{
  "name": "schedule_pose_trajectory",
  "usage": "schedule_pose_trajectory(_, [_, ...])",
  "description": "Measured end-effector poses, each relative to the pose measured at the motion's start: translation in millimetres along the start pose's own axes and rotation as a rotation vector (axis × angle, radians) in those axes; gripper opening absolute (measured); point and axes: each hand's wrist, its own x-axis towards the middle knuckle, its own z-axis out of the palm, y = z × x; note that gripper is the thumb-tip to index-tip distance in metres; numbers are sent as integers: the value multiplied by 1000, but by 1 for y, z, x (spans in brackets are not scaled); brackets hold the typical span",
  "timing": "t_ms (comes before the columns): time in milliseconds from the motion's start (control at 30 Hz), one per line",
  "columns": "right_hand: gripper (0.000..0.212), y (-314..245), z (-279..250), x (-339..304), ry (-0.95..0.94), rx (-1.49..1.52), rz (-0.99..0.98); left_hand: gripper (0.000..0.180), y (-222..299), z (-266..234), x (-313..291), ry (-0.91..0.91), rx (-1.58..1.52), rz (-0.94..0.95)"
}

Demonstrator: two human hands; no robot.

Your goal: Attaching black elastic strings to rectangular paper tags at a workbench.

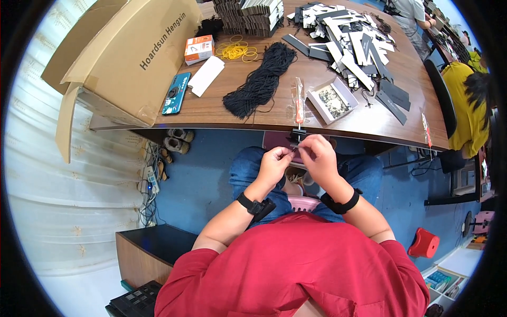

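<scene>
My left hand point(274, 166) and my right hand point(320, 159) meet just off the table's near edge, above my lap. Both have thumb and fingers pinched together. Between the fingertips is something small and dark, too tiny to name. Right beyond them a black clip point(299, 133) grips the table edge, and an orange-handled tool point(300, 112) in clear plastic extends from it onto the tabletop. An open white box point(353, 98) with small dark and silvery pieces stands beside the tool. A thick bundle of black cords point(260, 80) lies to the left of it.
Black and white tags point(351, 45) lie heaped at the far right of the table point(222, 113); stacked cards point(248, 21) stand at the back. Leftward are yellow rubber bands point(236, 50), an orange-white box point(199, 49), a blue phone point(176, 94) and a large carton point(132, 58). A person in yellow point(465, 103) sits at right.
</scene>
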Motion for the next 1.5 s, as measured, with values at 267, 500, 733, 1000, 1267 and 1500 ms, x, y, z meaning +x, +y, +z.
schedule_pose_trajectory(267, [16, 11, 10, -6, -89, 414, 494, 6, -2, -7, -5, -71, -25, 60])
schedule_pose_trajectory(500, [7, 9, 11, -2, -64, 565, 656, 8, 14, -18, -7, -176, -14, -67])
schedule_pose_trajectory(733, [6, 6, -6, 3, -9, 1099, 845, 11, 41, -35, -7, -257, 21, -87])
schedule_pose_trajectory(1000, [11, 18, -37, 5, -87, 1832, 1210, 10, 56, -32, -18, -196, -222, -238])
schedule_pose_trajectory(1267, [12, 11, -44, -3, -133, 1668, 1025, 14, 54, -33, -12, -167, -164, -100])
schedule_pose_trajectory(1500, [15, 18, -40, 2, -181, 1950, 1003, 11, 63, -24, -10, -156, -318, -210])
